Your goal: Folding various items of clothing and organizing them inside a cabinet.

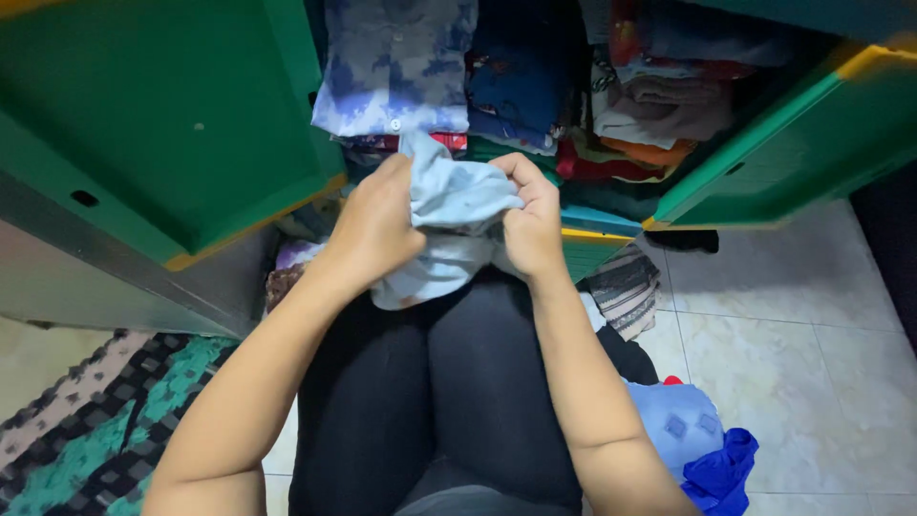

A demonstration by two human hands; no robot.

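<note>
A pale blue garment (449,205) is bunched between both of my hands, just above my knees in black trousers. My left hand (374,225) grips its left side with the fingers curled into the cloth. My right hand (531,225) is closed on its right side, thumb on top. Straight ahead stands an open green wardrobe (143,115) with stacks of folded clothes, among them a blue-and-white patterned shirt (392,67) on top of one pile.
The wardrobe's two green doors (793,134) swing out to the left and right. A striped cloth (626,287) lies on the tiled floor, with light blue and bright blue garments (702,444) by my right leg. A patterned rug (86,430) lies at the lower left.
</note>
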